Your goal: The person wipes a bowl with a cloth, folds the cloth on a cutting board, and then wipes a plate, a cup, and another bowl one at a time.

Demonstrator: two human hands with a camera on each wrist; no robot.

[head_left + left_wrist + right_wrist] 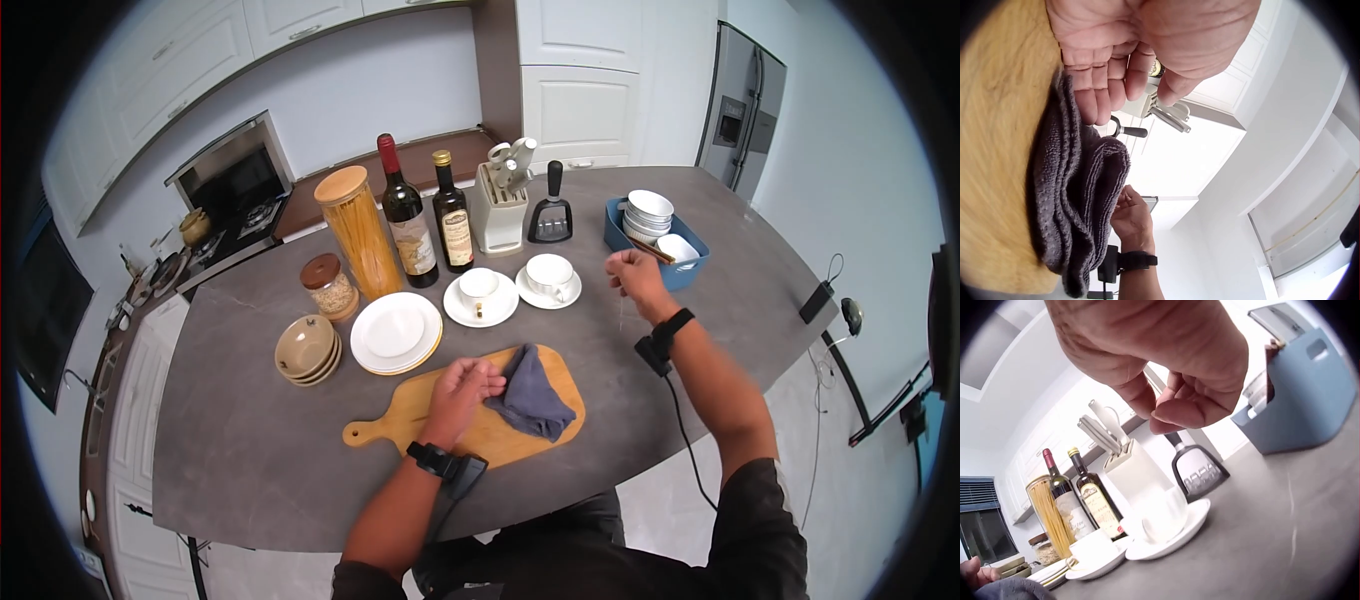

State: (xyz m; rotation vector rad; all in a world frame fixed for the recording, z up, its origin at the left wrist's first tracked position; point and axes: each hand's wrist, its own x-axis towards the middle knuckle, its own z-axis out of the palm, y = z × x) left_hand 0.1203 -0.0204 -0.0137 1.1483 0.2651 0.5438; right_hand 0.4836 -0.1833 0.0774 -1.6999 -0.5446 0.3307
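A folded grey-purple cloth (533,392) lies on the wooden cutting board (405,402). My left hand (466,393) is over the board beside the cloth, its fingers loosely bent and nothing in them. In the left wrist view the left fingertips (1088,109) are right at the cloth's folded edge. My right hand (640,278) is raised over the table, just in front of the blue basket (690,268). Its fingers are loosely curled, with the thumb close to the index fingertip and nothing seen between them. The basket holds white bowls (650,207).
Two white cups (549,272) on saucers stand mid-table, left of them stacked plates (392,333) and beige bowls (306,350). Behind are a pasta jar (360,235), an oats jar (328,288), two bottles (408,225), a knife block (499,215) and a black-handled knife sharpener (551,218).
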